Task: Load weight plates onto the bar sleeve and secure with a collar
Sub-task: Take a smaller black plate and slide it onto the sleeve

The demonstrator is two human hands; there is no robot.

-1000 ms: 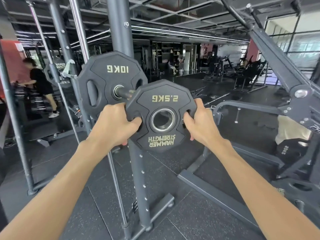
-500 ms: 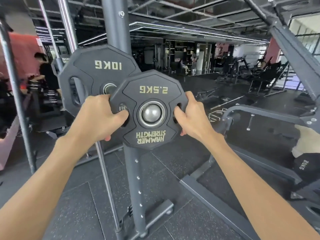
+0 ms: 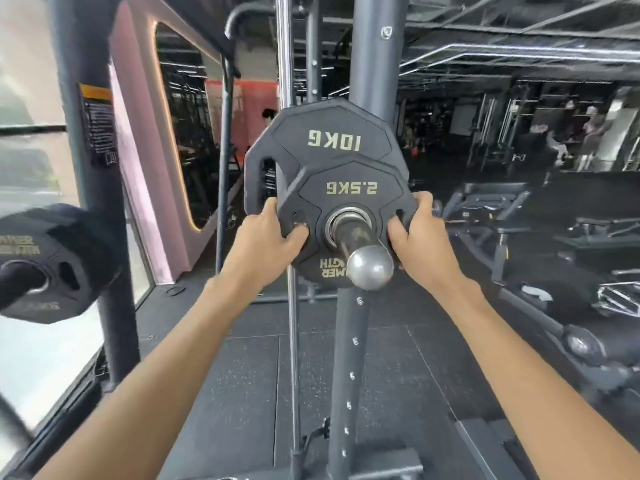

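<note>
Half a second ago the 2.5 kg plate (image 3: 349, 188) was only meeting the tip of the bar sleeve (image 3: 353, 233), with the rounded end cap (image 3: 370, 268) filling its bore. Now it has slid on, and sleeve and cap stick out through the centre hole toward the camera, between the two hands. The view has also swung, so the sleeve points almost straight at the wearer. That suggests threading is done and what is left for this plate is to seat it home, then fit a collar. The left hand (image 3: 266, 237) grips the plate's near-side rim with the thumb hooked into the grip slot. The right hand (image 3: 424, 237) mirrors it on the opposite rim, fingers curled round the edge. Just beyond both hands sits the 10 kg plate (image 3: 332, 140), already on the same sleeve, its upper half rising above the smaller plate. Whether the two plates touch cannot be told, because the small plate covers any gap. Behind them, farther from the hands, stands the grey upright post (image 3: 372, 57). No collar shows anywhere in view. The end cap hides part of the plate's lower lettering, and the fingertips are lost behind the rim and in the slots. Well off to the outside of the left hand, another black plate (image 3: 59, 268) is blurred and cut by the frame edge. Figures deep in the gym are too smeared to read.
</note>
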